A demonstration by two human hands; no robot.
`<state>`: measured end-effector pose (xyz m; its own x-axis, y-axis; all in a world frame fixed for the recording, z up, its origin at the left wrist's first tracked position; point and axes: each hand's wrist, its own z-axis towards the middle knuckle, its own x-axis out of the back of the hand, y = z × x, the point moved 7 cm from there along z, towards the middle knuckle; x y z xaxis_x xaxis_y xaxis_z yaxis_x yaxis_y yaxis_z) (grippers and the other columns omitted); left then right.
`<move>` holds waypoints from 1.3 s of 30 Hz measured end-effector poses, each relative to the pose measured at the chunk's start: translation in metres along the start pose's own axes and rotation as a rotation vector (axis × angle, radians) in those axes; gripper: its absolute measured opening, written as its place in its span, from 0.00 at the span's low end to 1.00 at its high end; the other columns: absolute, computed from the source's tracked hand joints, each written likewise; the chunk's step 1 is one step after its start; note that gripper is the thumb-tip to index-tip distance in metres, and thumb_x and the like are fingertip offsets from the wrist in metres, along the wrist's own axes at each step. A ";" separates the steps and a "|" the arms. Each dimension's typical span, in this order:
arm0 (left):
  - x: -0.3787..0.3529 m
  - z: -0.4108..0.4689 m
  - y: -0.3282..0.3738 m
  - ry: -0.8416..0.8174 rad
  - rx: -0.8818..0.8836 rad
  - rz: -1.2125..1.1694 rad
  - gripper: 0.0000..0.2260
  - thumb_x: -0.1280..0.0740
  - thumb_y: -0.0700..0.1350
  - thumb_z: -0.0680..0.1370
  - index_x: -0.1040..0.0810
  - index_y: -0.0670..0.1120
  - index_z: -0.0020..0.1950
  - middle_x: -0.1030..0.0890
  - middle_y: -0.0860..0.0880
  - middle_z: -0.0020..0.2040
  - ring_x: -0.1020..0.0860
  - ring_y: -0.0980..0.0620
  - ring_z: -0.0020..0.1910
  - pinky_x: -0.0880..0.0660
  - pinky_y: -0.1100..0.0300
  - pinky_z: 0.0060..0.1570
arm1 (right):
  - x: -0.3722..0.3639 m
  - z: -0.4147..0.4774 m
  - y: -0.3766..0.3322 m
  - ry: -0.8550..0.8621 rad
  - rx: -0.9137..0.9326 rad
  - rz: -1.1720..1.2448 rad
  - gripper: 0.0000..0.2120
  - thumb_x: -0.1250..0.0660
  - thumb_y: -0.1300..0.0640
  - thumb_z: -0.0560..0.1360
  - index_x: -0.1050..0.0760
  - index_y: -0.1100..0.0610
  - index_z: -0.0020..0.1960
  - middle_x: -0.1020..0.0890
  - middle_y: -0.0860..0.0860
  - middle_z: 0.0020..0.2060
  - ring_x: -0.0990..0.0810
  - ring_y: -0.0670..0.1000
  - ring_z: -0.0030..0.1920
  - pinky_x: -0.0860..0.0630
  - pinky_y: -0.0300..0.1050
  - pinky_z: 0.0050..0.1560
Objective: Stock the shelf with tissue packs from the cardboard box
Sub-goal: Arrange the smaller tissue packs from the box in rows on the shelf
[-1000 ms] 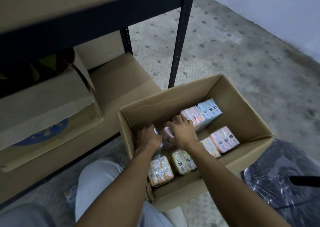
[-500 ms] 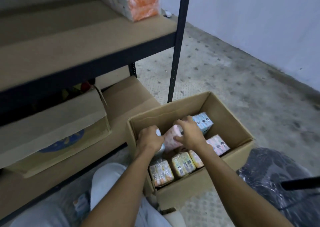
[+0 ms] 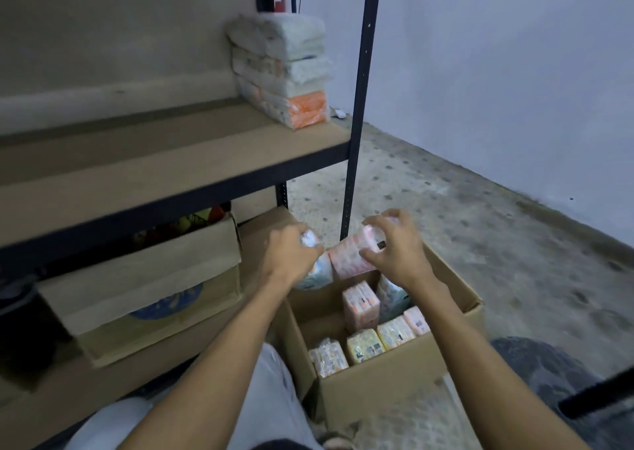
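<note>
Both hands are loaded and above the open brown cardboard box, over its far-left corner.

- Right hand: fingers curled over the top of the pink plastic-wrapped tissue pack, thumb underneath, gripping its right end.
- Left hand: closed round a pale blue-white tissue pack. That pack is mostly hidden by the hand and blurred, so the exact grip isn't readable.
- The two packs sit side by side and probably touch.
- Pink pack's long axis runs left-right, with the right end tilted up.

Remaining stock is along the box's near and right walls: a pink pack standing on end, yellow packs and a few others.

Key relation: the target, the tan shelf board, lies up and left of both hands. The black steel upright is directly beyond the pink pack. The left hand is nearer the shelf's front edge. The right hand's path looks likely to need to pass left of the upright.

A stack of white-and-orange tissue packs occupies the board's back-right corner. The board is bare to the left of that stack, so that's my guess for the drop zone.

A second cardboard box with a blue print sits under the board and isn't involved.
</note>
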<state>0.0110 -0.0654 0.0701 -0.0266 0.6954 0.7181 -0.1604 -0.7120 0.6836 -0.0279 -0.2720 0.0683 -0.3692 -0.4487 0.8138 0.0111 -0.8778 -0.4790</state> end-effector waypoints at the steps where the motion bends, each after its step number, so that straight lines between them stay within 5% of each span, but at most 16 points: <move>1: 0.012 -0.002 0.006 0.036 -0.019 -0.005 0.10 0.30 0.51 0.69 0.19 0.51 0.48 0.17 0.47 0.44 0.20 0.46 0.44 0.23 0.56 0.43 | 0.012 0.001 -0.008 0.039 0.015 0.009 0.24 0.26 0.51 0.66 0.28 0.45 0.60 0.34 0.53 0.64 0.32 0.57 0.63 0.27 0.59 0.58; 10: 0.130 -0.025 0.063 0.332 -0.212 -0.143 0.15 0.31 0.56 0.64 0.18 0.55 0.49 0.17 0.53 0.35 0.19 0.52 0.39 0.21 0.55 0.44 | 0.126 0.008 -0.093 0.351 0.185 0.107 0.22 0.27 0.54 0.63 0.24 0.46 0.56 0.31 0.53 0.60 0.31 0.55 0.62 0.27 0.60 0.57; 16: 0.199 -0.043 0.094 0.516 -0.396 -0.239 0.08 0.27 0.49 0.67 0.17 0.53 0.46 0.18 0.58 0.35 0.22 0.62 0.35 0.23 0.63 0.39 | 0.184 0.008 -0.141 0.519 0.269 0.173 0.21 0.26 0.55 0.63 0.23 0.49 0.56 0.30 0.53 0.60 0.29 0.54 0.61 0.30 0.44 0.57; 20: 0.231 -0.049 0.086 0.612 -0.490 -0.203 0.10 0.26 0.48 0.69 0.17 0.52 0.49 0.19 0.60 0.43 0.21 0.63 0.42 0.26 0.67 0.42 | 0.187 0.018 -0.161 0.558 0.326 0.264 0.22 0.25 0.55 0.63 0.22 0.50 0.56 0.30 0.52 0.59 0.29 0.52 0.61 0.29 0.42 0.60; 29: 0.285 -0.043 -0.002 0.670 -0.494 -0.039 0.12 0.24 0.45 0.70 0.17 0.49 0.52 0.19 0.61 0.50 0.20 0.58 0.50 0.25 0.60 0.50 | 0.107 0.058 -0.195 0.447 0.367 0.456 0.24 0.21 0.54 0.61 0.22 0.54 0.56 0.27 0.53 0.57 0.29 0.45 0.56 0.37 0.23 0.56; 32: 0.304 -0.042 -0.033 0.682 -0.475 0.014 0.12 0.24 0.44 0.69 0.18 0.51 0.52 0.22 0.70 0.49 0.22 0.62 0.51 0.28 0.67 0.54 | 0.075 0.070 -0.210 0.374 0.384 0.493 0.24 0.21 0.51 0.61 0.22 0.52 0.55 0.27 0.53 0.55 0.29 0.47 0.57 0.35 0.29 0.59; 39: 0.340 -0.034 -0.095 0.593 -0.405 0.102 0.14 0.23 0.40 0.68 0.19 0.47 0.51 0.18 0.52 0.52 0.21 0.53 0.54 0.27 0.57 0.58 | 0.023 0.105 -0.239 0.179 0.417 0.500 0.25 0.20 0.52 0.61 0.25 0.49 0.55 0.29 0.51 0.57 0.33 0.42 0.57 0.33 0.38 0.59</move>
<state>-0.0160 0.2419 0.2449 -0.5734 0.6449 0.5053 -0.4783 -0.7643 0.4327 0.0582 -0.0907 0.2360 -0.3746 -0.8144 0.4432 0.5649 -0.5795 -0.5874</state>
